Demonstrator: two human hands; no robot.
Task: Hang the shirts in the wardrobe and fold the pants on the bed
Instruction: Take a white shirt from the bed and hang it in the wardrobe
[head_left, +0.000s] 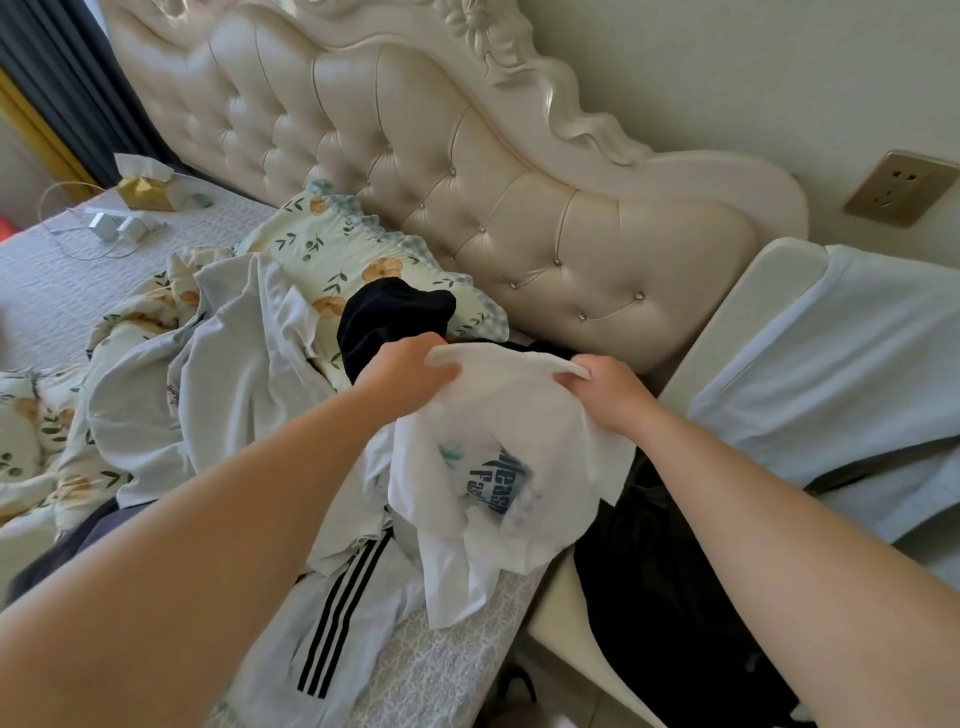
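Bedroom with tufted cream headboard behind unmade bed. Above the clothes pile at the bed's edge, white printed shirt held up by its top edge. Left hand curled round one side, right hand pinching the other. Underneath, white garment with black stripes. Black garment lying on floral pillow.

I'm looking at a home bedroom: tufted cream headboard, floral pillow, clothes strewn over the bed.
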